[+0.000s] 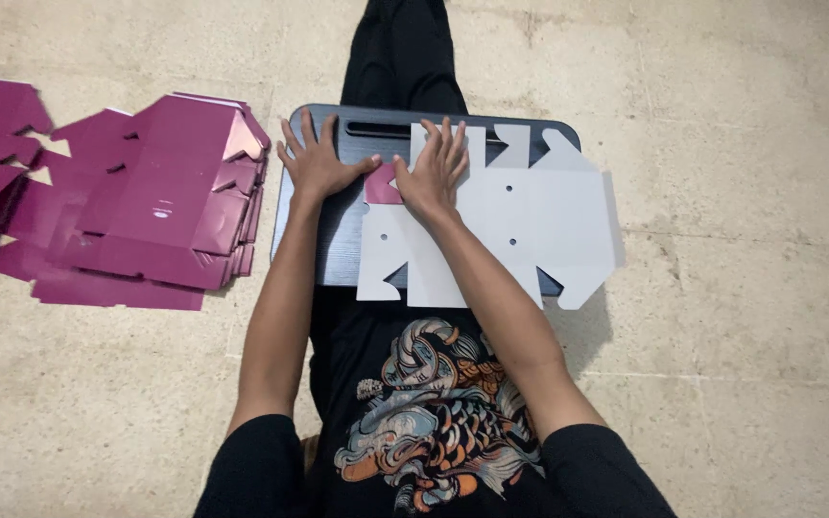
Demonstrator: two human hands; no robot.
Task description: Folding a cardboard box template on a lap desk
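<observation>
The flat white die-cut cardboard box blank [510, 216] lies plain side up across the dark rectangular lap table [333, 249], overhanging its right edge; the right hand [431, 173] presses flat on it, fingers spread, its grip closed on nothing; the left hand [316, 163] rests open-palmed on the table just beside a folded-over magenta flap [381, 185]; creasing well likely means holding the sheet still and pressing firmly along the scored line; a stack of glossy magenta flat box blanks [136, 211] lies on the concrete floor [741, 384] to the left, well apart.
</observation>
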